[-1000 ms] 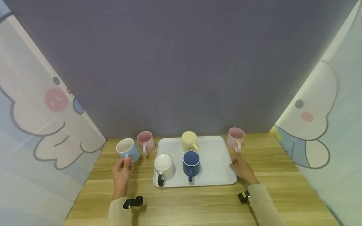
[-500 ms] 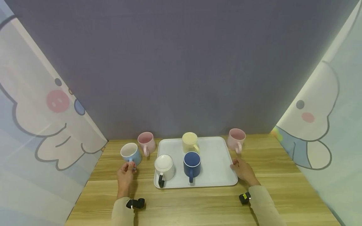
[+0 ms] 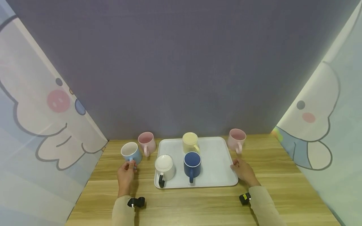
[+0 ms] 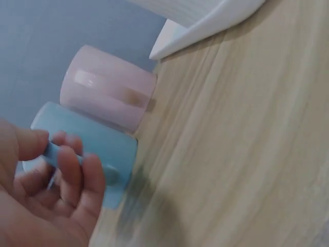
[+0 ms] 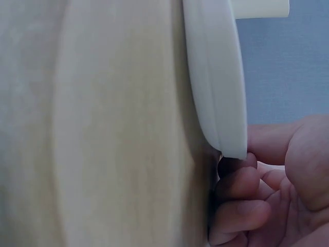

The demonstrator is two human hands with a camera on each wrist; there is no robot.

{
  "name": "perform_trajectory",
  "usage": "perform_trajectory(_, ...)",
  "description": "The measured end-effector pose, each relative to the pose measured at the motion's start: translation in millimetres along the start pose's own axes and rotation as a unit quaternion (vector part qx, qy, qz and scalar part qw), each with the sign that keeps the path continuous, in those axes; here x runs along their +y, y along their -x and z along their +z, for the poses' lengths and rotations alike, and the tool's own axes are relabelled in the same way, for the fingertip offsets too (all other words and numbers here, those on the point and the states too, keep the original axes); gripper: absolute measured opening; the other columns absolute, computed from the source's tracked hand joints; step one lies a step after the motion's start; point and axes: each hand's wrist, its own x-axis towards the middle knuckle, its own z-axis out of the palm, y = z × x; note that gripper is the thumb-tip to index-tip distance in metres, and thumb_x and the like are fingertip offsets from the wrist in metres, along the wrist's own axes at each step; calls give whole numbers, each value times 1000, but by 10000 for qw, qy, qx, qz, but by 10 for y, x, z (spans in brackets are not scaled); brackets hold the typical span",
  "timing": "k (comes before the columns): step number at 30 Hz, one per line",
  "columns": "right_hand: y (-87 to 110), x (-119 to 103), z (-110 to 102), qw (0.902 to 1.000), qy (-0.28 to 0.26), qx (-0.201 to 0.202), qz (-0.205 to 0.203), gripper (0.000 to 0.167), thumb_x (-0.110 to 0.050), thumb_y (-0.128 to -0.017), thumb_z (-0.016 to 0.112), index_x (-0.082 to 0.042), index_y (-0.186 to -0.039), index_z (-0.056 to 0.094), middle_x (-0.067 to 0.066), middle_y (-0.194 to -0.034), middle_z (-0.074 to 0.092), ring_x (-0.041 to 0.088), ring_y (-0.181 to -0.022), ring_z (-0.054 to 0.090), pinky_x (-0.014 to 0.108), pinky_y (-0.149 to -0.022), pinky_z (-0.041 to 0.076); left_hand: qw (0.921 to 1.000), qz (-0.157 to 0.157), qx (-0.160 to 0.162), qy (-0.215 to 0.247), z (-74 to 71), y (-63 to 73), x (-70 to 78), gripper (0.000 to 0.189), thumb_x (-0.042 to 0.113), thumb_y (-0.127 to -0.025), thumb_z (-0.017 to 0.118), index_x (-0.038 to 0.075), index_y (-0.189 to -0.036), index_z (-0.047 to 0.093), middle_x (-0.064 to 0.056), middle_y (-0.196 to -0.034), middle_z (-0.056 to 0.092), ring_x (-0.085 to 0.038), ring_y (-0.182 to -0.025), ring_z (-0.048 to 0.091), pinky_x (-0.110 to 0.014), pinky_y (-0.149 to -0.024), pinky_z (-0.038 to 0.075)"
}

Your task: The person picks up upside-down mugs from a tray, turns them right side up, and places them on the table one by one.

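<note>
My left hand [image 3: 125,175] grips the handle of a light blue mug [image 3: 132,154] with a white inside, left of the tray. In the left wrist view the thumb and curled fingers close round that handle, and the light blue mug [image 4: 95,136] stands close beside a pink mug [image 4: 110,87]. My right hand [image 3: 244,172] pinches the right rim of a white tray [image 3: 216,163]. In the right wrist view the thumb lies over the tray edge [image 5: 226,92] and the fingers curl at its underside. On the tray are a navy mug [image 3: 192,169], a yellow mug [image 3: 189,145] and a white mug [image 3: 167,171], upside down, with a black handle.
Behind the light blue mug's right side stands a pink mug [image 3: 147,146]; a second pink mug [image 3: 236,142] is off the tray's back right corner. A grey wall [image 3: 181,78] rises behind the wooden table [image 3: 192,207], with printed cartoon panels at both sides.
The light blue mug, tilted earlier, has come slightly right and nearer me with my left hand and now stands more upright. My right hand stays at the tray's edge.
</note>
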Motion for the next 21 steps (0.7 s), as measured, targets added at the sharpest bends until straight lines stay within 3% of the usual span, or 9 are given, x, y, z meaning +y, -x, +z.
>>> perform_trajectory(5,-15,27,1,10000,36,26,-46,24,-21,-100,58,-1,-113,59,9,-88,61,25,-80,57,34,-69,44,9949,192,562,-815,11,88,125,34,20,-101,63,-7,-121,58,-13,-98,60,-6,-73,53,-17,-60,43)
perform_trajectory(8,-14,36,6,10000,16,18,-38,23,-20,-99,58,-1,-112,59,8,-86,60,24,-79,57,33,-68,42,9928,411,496,-1012,49,177,236,29,16,-98,65,-6,-116,59,-14,-97,60,-9,-74,51,-20,-61,42)
perform_trajectory(11,-11,43,12,10000,1,6,-5,24,-20,-99,58,-1,-113,59,8,-87,59,24,-80,56,33,-68,42,9888,799,-232,-1235,95,280,335,17,11,-97,66,-5,-104,66,-12,-89,64,-10,-72,52,-23,-61,44)
perform_trajectory(15,-9,44,15,10000,31,35,-32,24,-20,-99,58,-1,-113,59,8,-87,59,24,-80,56,33,-68,42,9698,1214,-1321,-1650,158,420,404,11,8,-96,67,-1,-96,73,-9,-85,68,-7,-73,53,-23,-66,44)
perform_trajectory(18,0,36,14,10000,60,45,-59,24,-21,-99,59,-1,-112,59,7,-87,59,24,-80,56,34,-68,42,9596,1181,-1946,-1651,198,515,417,13,12,-97,68,0,-94,73,-8,-83,68,-8,-73,53,-23,-66,45)
perform_trajectory(21,13,24,9,10000,56,29,-60,24,-20,-99,59,-1,-112,59,8,-88,60,24,-80,57,34,-69,43,9527,927,-2401,-1614,225,584,407,22,22,-98,69,1,-91,72,-7,-79,66,-10,-71,53,-23,-63,45)
